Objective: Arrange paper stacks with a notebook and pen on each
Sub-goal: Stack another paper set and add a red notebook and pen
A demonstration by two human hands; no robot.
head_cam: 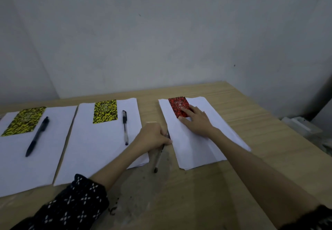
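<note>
Your left hand closes its grip on the clear ballpoint pen; the right-hand white paper stack lies immediately right; your right hand, flat and open, pins the red spiral notebook.

We cannot read the small emblem and lettering on the red notebook; our right hand covers its near right corner. Our left hand hides the upper part of the third pen, so we cannot tell how the fingers hold it. The leftmost paper stack is cut off by the left edge, as is the table at the bottom. Pale objects beyond the table's right side are too dim to identify.
</note>
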